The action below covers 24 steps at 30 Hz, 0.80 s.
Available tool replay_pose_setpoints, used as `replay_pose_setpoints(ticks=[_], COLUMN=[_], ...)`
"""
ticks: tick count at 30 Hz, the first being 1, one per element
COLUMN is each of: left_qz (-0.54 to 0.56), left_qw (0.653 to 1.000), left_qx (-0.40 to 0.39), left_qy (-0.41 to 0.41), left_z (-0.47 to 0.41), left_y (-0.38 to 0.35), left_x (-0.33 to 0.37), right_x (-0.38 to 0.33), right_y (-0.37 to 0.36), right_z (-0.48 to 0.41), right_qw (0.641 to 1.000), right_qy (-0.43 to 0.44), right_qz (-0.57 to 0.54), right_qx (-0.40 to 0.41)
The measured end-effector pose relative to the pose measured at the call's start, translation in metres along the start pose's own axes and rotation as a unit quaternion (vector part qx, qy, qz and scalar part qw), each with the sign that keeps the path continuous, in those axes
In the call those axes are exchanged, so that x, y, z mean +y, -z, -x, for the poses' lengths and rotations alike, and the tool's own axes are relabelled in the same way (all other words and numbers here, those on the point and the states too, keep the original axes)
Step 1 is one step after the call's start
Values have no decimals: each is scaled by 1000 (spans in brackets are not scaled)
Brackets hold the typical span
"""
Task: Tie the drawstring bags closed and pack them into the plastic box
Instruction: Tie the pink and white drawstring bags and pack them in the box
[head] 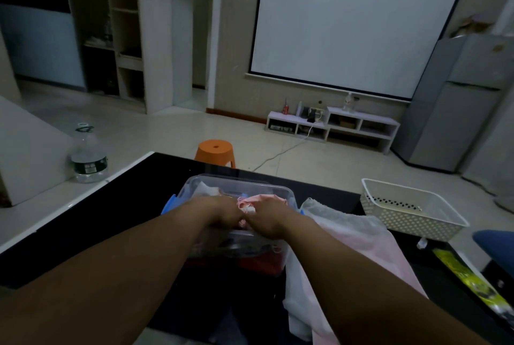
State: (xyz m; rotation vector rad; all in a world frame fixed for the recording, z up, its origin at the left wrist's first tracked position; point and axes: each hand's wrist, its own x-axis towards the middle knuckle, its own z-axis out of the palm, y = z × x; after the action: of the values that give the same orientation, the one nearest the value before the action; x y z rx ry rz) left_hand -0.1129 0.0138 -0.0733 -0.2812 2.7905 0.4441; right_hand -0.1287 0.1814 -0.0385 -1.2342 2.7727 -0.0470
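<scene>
A clear plastic box (236,182) with blue latches stands on the black table, with cloth bags inside. Both my hands are over the box, close together. My left hand (219,212) and my right hand (268,215) grip a pink drawstring bag (247,205) between them, fingers curled around its gathered top. More pink and white bags (347,236) lie in a heap on the table just right of the box. My forearms hide the box's near side.
A white perforated basket (411,205) sits at the right on the black table (133,205). A large water bottle (89,158) stands at the left. An orange stool (215,151) is behind the table. A yellow-green packet (470,278) lies at the right edge.
</scene>
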Motion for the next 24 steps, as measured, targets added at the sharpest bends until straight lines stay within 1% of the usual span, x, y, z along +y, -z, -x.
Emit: replay_pose_setpoints(ticks=[2, 4, 5, 8, 11, 14, 18, 22, 24], left_qz=[-51, -114, -127, -104, -74, -69, -41, 31, 80], left_qw=[998, 988, 985, 979, 970, 960, 951, 938, 941], left_qx=[48, 103, 120, 176, 227, 255, 265, 270, 245], left_qy=[-2, 4, -1, -10, -44, -97, -156, -214, -221], left_z=[39, 64, 72, 91, 104, 112, 110, 99, 91], left_y=[9, 12, 12, 8, 4, -1, -11, -41, -63], left_x=[20, 30, 32, 35, 46, 73, 123, 171, 191], right_x=[4, 11, 12, 9, 15, 33, 71, 117, 141], right_y=[-2, -10, -11, -7, -3, 0, 8, -6, -19], right_z=[6, 13, 20, 55, 83, 102, 132, 166, 183], right_qw=[999, 999, 999, 991, 981, 976, 970, 951, 940], right_qy=[-4, -13, -15, -24, -27, -47, -100, -183, -229], right_qz=[30, 23, 6, -80, -100, -110, -119, -145, -154], right_qx=[25, 36, 43, 108, 163, 180, 187, 204, 202])
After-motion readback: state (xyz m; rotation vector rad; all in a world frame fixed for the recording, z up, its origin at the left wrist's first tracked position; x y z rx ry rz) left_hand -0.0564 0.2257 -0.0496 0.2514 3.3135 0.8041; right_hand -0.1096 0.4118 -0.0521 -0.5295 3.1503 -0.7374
